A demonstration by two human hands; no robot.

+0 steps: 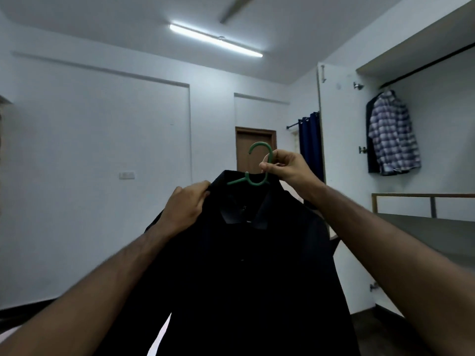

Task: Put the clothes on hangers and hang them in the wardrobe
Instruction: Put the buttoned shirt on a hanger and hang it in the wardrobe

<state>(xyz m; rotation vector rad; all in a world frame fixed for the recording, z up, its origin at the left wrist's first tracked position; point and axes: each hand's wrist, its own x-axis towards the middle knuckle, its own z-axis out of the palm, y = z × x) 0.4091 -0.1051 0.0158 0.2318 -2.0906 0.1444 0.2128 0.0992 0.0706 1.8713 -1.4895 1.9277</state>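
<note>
Shirt (244, 265): dark cloth, matt, smooth weave. Hanger (258, 165): green plastic, smooth, slight sheen. Checked shirt (393, 136) in wardrobe (339, 150): soft cloth, matt. Rail (424, 66): dark, looks like metal. Door (253, 147): brown wood, matt. Curtain (309, 142): blue cloth. Walls (102, 150): painted, matt.

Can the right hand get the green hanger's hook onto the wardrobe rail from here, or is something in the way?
Probably yes. The right hand pinches the green hanger by its neck, so the hook is free. The wardrobe rail is up to the right; the wardrobe stands open, and only the checked shirt hangs at its near end.
</note>
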